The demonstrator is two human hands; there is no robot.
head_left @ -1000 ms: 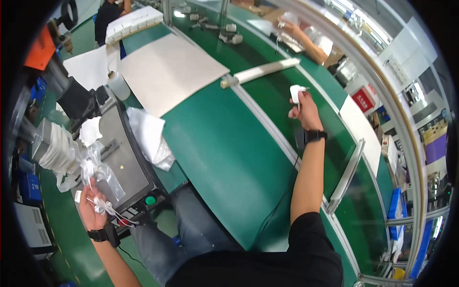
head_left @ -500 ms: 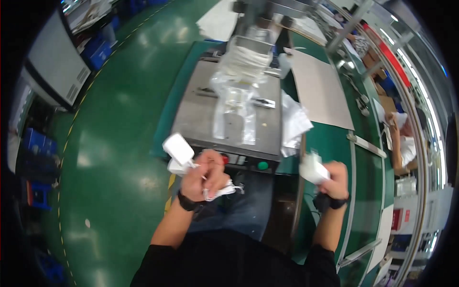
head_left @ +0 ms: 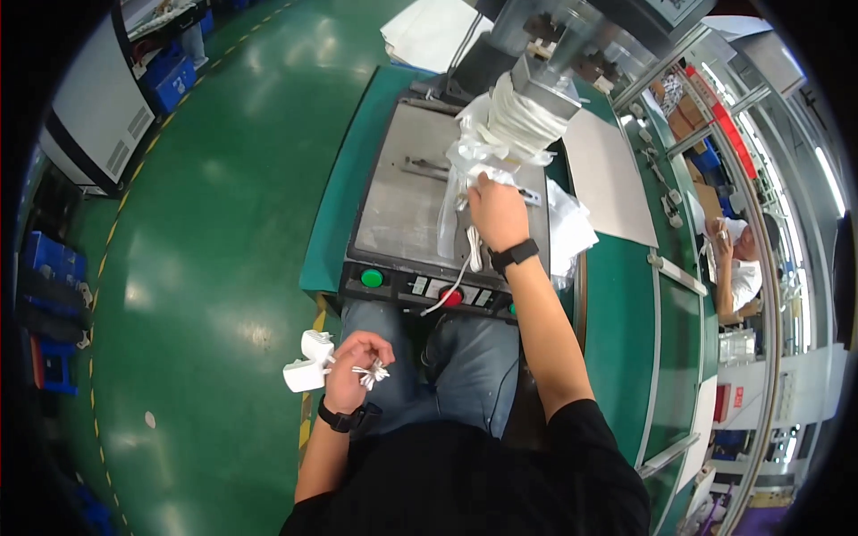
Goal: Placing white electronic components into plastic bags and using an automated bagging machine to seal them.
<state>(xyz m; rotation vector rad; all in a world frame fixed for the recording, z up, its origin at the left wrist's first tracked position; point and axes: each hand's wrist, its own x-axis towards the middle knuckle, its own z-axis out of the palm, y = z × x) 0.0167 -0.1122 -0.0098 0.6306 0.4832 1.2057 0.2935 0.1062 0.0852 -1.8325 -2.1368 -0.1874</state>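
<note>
Our bare right hand (head_left: 498, 214) is hiding what we're touching; the top edge is cropping a dark, boxy machine (head_left: 660, 21).

the left hand (head_left: 345, 380) sits at about seven o'clock from the middle of the view, its fingers (head_left: 371, 343) curled over in a grip. the left forearm (head_left: 320, 464) rises from the lower edge, aimed between twelve and one o'clock. the right hand (head_left: 500, 214) lies at about two o'clock, back upward, its fingers pointing toward eleven; the tips are too small to tell whether they pinch. the right wrist (head_left: 514, 254) is nearly straight, and the right forearm (head_left: 547, 326) stretches between eleven and twelve o'clock.
</note>
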